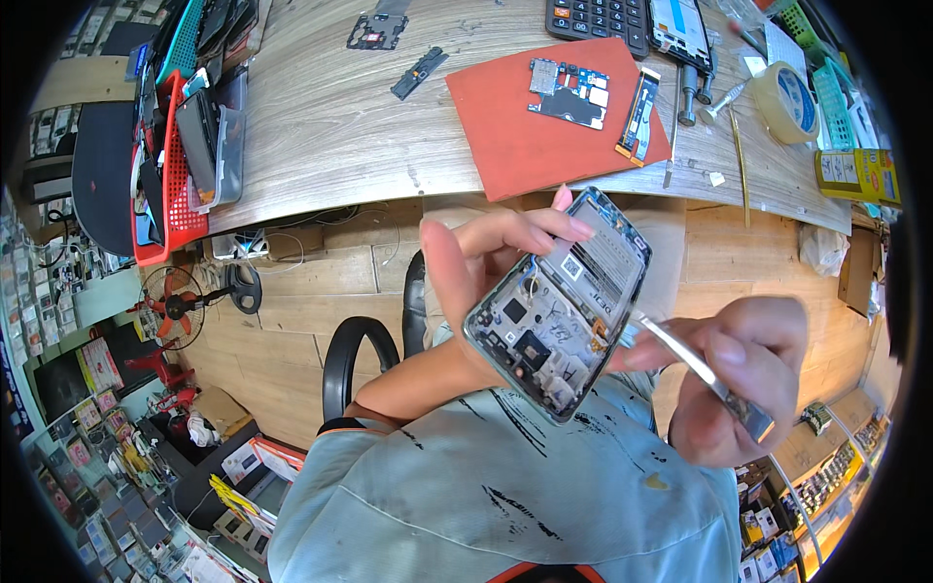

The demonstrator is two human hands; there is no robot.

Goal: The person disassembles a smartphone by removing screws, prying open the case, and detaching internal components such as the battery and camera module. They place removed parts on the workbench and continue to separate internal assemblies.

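Observation:
An opened smartphone (pixel 530 321) lies tilted in my left hand (pixel 471 255), above my lap and in front of the table edge. My fingers wrap its far-left side. A grey battery (pixel 610 255) fills one half of its frame; the other half is an open bay with small parts and scribbled marks. My right hand (pixel 746 364) pinches metal tweezers (pixel 688 356). Their tips are at the phone's right edge, near some copper-coloured contacts; whether they touch cannot be made out.
On the wooden table (pixel 321 126), an orange-red mat (pixel 496 126) bears a circuit board (pixel 573 102) and a narrow strip part (pixel 638 119). Further back are a calculator (pixel 598 21) and another phone (pixel 680 29). A tape roll (pixel 789 102) stands right, a red basket (pixel 175 180) left.

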